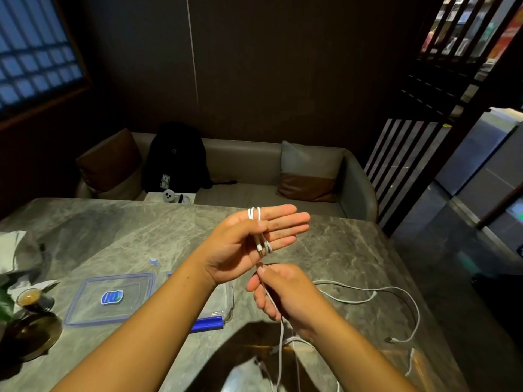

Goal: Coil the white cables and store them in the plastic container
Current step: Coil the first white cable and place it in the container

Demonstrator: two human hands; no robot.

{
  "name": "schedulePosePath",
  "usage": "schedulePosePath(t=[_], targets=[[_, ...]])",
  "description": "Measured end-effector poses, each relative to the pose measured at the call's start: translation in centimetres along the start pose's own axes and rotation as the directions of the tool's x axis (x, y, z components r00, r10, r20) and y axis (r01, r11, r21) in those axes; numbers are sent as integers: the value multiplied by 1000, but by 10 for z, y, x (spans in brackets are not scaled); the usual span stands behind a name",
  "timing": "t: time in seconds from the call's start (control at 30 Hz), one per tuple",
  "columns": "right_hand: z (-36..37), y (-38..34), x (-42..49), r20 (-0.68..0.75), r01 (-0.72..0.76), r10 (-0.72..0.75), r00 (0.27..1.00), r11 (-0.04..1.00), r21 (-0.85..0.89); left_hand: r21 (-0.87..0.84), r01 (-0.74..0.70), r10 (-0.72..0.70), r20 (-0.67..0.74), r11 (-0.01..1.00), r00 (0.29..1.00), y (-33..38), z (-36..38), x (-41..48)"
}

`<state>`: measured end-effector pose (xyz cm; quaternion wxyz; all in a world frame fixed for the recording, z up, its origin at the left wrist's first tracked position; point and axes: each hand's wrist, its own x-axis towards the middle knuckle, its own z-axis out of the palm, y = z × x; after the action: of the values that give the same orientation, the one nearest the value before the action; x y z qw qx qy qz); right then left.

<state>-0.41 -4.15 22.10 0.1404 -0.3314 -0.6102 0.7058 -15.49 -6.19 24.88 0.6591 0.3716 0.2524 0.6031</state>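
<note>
With my left hand (243, 244) I am thumb-pinning white cable (258, 215) loops across straight fingers. My right hand (285, 292) is pinching the trailing length.

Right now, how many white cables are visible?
2: one cable looped round the left hand, trailing through the right hand; another cable loose on the table, right. Overlapping strands may hide more.

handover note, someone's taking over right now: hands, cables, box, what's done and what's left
Left hand: raised, fingers straight, white cable looped round them, thumb pinning it.
Right hand: below it, pinches the same cable's loose tail.
Second white cable: uncoiled on the table, to the right.
Plastic container: partly hidden under the left forearm, lid off beside it.
Done: first coil begun. Left: finish winding, coil the second cable, put both in the container.
</note>
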Motion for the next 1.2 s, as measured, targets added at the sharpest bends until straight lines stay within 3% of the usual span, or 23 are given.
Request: schedulePosePath(t=[0.27,0.43,0.5,0.67,0.83,1.0,1.2], targets=[[-10,-12,-26,-3,7,-7,1000,998,-65,44,73,-72,-18,996,997,-7,-12,-1],[-26,-36,-44,192,-25,50,980,991,-133,145,102,-100,-25,984,995,-13,-16,0],[-33,-47,-49,208,11,26,978,985,-174,149,113,-111,-24,982,994,-15,-18,1],[-55,-76,-53,102,212,-195,976,955,-208,107,143,-133,-92,984,987,-19,-20,0],[-73,-93,-50,-28,339,-356,934,909,-244,91,200,-201,1,976,980,-21,-20,-2],[-78,-98,-37,-206,369,-405,891,909,-193,85,245,-253,103,966,962,-23,-14,-3],[-73,-105,-25,-137,398,-437,889,885,-244,117,259,-275,151,959,950,-28,-7,0]])
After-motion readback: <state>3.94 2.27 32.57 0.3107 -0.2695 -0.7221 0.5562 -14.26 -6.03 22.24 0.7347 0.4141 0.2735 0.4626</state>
